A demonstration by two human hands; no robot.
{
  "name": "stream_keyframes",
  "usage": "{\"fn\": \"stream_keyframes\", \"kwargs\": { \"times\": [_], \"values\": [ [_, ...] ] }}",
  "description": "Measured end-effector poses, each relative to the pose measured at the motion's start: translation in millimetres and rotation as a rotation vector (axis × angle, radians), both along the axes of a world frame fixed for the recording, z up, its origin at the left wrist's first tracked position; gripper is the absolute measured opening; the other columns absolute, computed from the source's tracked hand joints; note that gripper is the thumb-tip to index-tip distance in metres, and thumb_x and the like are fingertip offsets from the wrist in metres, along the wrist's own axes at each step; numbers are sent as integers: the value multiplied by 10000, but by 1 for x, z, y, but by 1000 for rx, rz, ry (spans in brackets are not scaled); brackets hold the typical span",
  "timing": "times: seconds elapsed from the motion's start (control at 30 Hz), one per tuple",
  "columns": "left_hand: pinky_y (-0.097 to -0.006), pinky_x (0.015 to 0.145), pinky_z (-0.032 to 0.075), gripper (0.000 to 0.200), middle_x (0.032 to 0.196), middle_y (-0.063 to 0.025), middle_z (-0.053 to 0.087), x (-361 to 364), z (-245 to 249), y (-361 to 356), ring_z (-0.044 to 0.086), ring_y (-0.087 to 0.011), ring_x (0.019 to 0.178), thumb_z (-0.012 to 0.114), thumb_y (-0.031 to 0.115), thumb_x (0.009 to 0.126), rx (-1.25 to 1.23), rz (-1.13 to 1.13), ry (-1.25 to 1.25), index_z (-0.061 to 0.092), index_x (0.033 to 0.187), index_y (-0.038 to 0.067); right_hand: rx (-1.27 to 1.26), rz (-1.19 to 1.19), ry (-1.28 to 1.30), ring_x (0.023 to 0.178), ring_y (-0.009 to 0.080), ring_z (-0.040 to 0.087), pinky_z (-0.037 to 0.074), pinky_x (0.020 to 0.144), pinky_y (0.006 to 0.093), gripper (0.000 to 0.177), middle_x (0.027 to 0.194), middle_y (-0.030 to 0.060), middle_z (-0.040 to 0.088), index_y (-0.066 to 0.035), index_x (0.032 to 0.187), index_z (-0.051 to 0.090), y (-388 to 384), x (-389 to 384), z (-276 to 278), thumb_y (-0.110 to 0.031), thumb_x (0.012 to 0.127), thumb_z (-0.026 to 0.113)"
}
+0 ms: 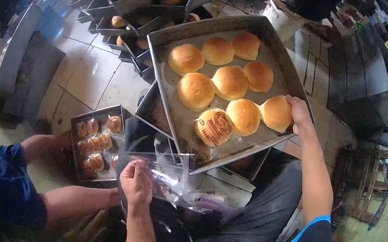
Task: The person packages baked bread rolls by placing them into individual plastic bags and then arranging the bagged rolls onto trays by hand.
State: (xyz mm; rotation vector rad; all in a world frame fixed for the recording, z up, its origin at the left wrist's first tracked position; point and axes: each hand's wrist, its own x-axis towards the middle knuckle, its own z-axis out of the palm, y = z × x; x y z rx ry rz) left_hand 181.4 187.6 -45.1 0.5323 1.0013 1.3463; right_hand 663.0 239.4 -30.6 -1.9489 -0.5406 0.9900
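Observation:
A large metal baking tray with golden round buns is tilted in front of me. At its right rim my right hand has its fingers curled on a bun. My left hand is closed on a clear plastic bag below the tray, over my lap. One bun in a printed clear wrapper lies at the tray's near side, beside an unwrapped bun.
A co-worker's arms reach in from the left, near a smaller tray of brown-topped packed pieces. Stacked trays with more buns stand on the tiled floor behind. A dark metal cabinet stands at right.

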Motion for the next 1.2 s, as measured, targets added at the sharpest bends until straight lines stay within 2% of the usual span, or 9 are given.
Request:
{"fn": "stream_keyframes", "kwargs": {
  "times": [0.1,0.2,0.37,0.47,0.6,0.8,0.9,1.0,1.2],
  "values": [
    [-219,513,453,173,775,-29,657,-3,5,1,569,-85,588,683,175,983,-23,-84,25,656,963,6,225,-141,-119,847,204,663,479,751,363,295,899,120,694,-25,881,628,-7,-4,1,-296,988,585],
    [-208,492,441,176,787,-42,671,4,18,3,573,-94,565,685,181,981,42,-84,34,663,987,6,370,-392,186,822,230,689,499,723,386,291,898,104,697,-27,869,627,-27,-14,36,-285,992,570],
    [-203,473,429,148,803,-32,680,25,41,0,563,-71,564,676,158,986,65,-144,111,678,975,10,42,181,-378,948,400,707,552,853,456,456,1012,257,721,32,1067,695,-27,-9,10,-394,936,597],
    [-186,469,408,116,795,-11,672,39,36,-12,541,-43,566,667,133,989,101,-167,82,682,970,19,-232,281,-482,1050,461,662,517,945,469,493,1099,332,672,42,1107,694,-24,-26,36,-400,916,591],
    [-200,465,411,111,775,12,646,47,41,-29,516,-39,549,676,150,985,94,-163,106,677,958,43,-64,85,-594,1081,471,644,493,945,497,438,1086,349,663,69,1067,690,-16,-17,8,-313,906,547],
    [-209,469,427,113,745,10,641,50,68,-34,514,-52,523,657,144,996,96,-103,131,669,933,50,543,-468,-1,989,363,705,558,910,461,418,1165,238,688,51,1159,649,-40,29,-8,-282,925,559],
    [-210,450,408,127,702,9,623,55,67,-16,498,-50,496,650,135,999,111,-67,180,662,915,41,691,-335,865,953,282,708,586,872,418,443,1141,163,691,19,1245,608,-87,-8,65,-310,949,586],
    [-195,421,361,168,731,5,628,78,81,-1,486,-36,504,676,175,987,71,-98,410,693,972,9,921,319,1206,1019,206,674,586,887,393,465,1162,121,682,12,1307,576,-134,-45,48,-202,911,696],
    [-195,444,352,175,728,8,658,108,93,-8,503,-26,528,719,147,957,183,-307,737,734,981,-27,416,350,952,1078,161,647,537,936,296,500,1168,72,661,22,1333,549,-168,-111,79,-63,877,736]
  ]
}}
